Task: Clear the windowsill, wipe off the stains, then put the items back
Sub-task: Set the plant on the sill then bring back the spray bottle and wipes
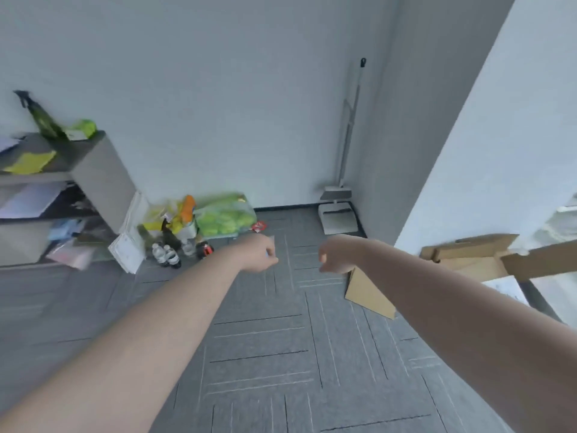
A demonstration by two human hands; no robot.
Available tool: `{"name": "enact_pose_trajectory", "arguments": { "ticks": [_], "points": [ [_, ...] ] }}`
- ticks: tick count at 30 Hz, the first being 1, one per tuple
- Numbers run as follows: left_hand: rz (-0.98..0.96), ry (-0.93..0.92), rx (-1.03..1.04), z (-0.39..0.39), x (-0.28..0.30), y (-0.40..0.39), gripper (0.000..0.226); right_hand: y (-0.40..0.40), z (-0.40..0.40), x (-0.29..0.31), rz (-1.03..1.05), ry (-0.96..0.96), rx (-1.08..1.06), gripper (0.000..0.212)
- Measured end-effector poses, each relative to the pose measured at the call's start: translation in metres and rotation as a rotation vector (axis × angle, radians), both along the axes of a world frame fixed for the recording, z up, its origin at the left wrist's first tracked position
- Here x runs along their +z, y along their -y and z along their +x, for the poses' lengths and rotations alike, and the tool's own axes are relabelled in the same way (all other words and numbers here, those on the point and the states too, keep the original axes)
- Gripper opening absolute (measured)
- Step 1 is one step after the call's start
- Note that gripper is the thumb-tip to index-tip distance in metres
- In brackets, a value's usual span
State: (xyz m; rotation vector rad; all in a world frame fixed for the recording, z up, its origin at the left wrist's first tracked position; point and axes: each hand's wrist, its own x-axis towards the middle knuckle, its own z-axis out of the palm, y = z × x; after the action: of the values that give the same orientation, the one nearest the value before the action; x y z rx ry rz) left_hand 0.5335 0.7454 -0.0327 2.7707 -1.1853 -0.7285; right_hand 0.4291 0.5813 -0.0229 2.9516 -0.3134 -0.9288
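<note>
Both bare arms reached forward over the grey carpet-tile floor (281, 354), and the grey open shelf unit (93, 179) by the white wall serves here as the landmark. The left hand (257, 253) hung well to the right of the shelf unit, its fingers curled into a loose fist; something small and pale showed at the knuckles, too blurred to tell whether it was held. The right hand (335, 254) was farther right again, near the left one but apart from it, fingers likewise curled in; what it gripped, if anything, could not be told.

On top of the shelf unit stood a dark green spray bottle (42, 118), tilted, beside a light green packet (81, 129) and a yellow cloth (29, 162). On the floor at the foot of the shelf unit sat small clear water bottles with black caps (167, 254) and a clear bag of green items (224, 217). Far to the right of the shelf unit, a white dustpan and long-handled broom (338, 210) leaned in the corner. Farthest right, flattened brown cardboard (474, 254) lay on a ledge that may have been the windowsill, mostly out of frame and blurred.
</note>
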Motion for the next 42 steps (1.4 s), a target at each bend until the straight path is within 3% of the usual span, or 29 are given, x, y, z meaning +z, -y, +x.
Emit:
{"name": "enact_pose_trajectory", "arguments": {
  "ticks": [10, 16, 26, 31, 39, 42],
  "points": [
    [-0.010, 0.008, 0.407, 0.185, -0.031, -0.160, 0.042, -0.101, 0.254, -0.046, 0.002, 0.033, 0.236, 0.039],
    [0.022, 0.004, 0.464, 0.302, -0.033, -0.195, 0.042, -0.153, 0.401, -0.061, 0.071, 0.027, 0.327, 0.030],
    [0.020, -0.040, 0.385, 0.419, -0.060, -0.213, 0.034, -0.185, 0.508, -0.063, 0.078, -0.008, 0.306, 0.034],
    [0.040, -0.090, 0.282, 0.488, -0.081, -0.242, 0.018, -0.214, 0.553, -0.071, 0.046, -0.059, 0.260, 0.027],
    [-0.041, -0.083, 0.135, 0.610, -0.081, -0.296, 0.034, -0.276, 0.649, -0.065, -0.021, -0.049, 0.101, 0.030],
    [-0.033, -0.060, 0.094, 0.655, -0.085, -0.316, 0.031, -0.299, 0.687, -0.067, -0.011, -0.065, 0.088, 0.024]
  ]
}}
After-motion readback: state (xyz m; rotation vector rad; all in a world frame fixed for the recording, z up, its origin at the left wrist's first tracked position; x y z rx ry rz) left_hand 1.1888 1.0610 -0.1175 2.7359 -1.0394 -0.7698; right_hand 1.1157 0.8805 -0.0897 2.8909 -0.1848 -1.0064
